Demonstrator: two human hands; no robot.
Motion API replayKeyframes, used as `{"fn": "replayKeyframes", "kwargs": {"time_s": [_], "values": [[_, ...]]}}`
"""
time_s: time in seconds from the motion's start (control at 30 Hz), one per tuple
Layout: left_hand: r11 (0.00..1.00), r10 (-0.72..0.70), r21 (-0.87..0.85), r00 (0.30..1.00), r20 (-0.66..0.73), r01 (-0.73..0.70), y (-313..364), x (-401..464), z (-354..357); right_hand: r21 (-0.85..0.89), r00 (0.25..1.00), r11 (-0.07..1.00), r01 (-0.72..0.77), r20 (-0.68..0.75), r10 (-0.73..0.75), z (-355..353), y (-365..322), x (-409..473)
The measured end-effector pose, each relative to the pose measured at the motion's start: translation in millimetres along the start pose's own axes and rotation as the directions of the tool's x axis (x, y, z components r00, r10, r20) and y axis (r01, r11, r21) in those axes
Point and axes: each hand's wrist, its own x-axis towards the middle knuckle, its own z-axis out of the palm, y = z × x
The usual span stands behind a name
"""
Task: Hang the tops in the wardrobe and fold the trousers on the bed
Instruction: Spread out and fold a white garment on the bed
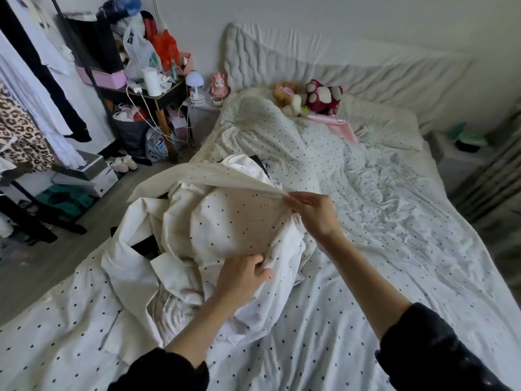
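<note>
Both hands, left hand [242, 273] and right hand [310, 211], pinch the dotted duvet cover [234, 221] mid-frame, lifting it off the white tops [135, 266] heaped on the bed [394, 249]. Next, I reckon: drop it, grab one top.

Clothes pile [158, 258]: white garments lying crumpled on the bed's left side, partly under the lifted dotted duvet.
Wardrobe rail [31, 88]: tops hanging at far left.
</note>
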Motion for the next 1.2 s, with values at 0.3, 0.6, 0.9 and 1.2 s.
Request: {"fn": "replayKeyframes", "kwargs": {"time_s": [0.3,0.6,0.9,1.2], "values": [[0.84,-0.309,-0.507,0.939,-0.154,0.193,122.5,-16.8,36.3,-0.165,0.978,0.985,-0.043,0.193,0.075,-127.9,74.6,-64.4],[0.653,-0.414,-0.726,0.904,-0.106,0.214,248.5,-13.5,96.4,-0.612,0.951,0.77,-0.181,0.091,0.296,-239.2,195.6,-143.0],[0.623,-0.291,-0.748,0.955,0.05,0.229,343.9,-7.4,165.1,-0.673,0.972,0.713,-0.196,-0.232,0.048,-372.7,219.0,-131.5],[0.983,0.151,-0.163,0.89,0.43,-0.087,340.6,-18.3,264.6,-0.488,0.855,0.702,-0.518,-0.274,0.44,-400.5,327.9,-182.1]]}}
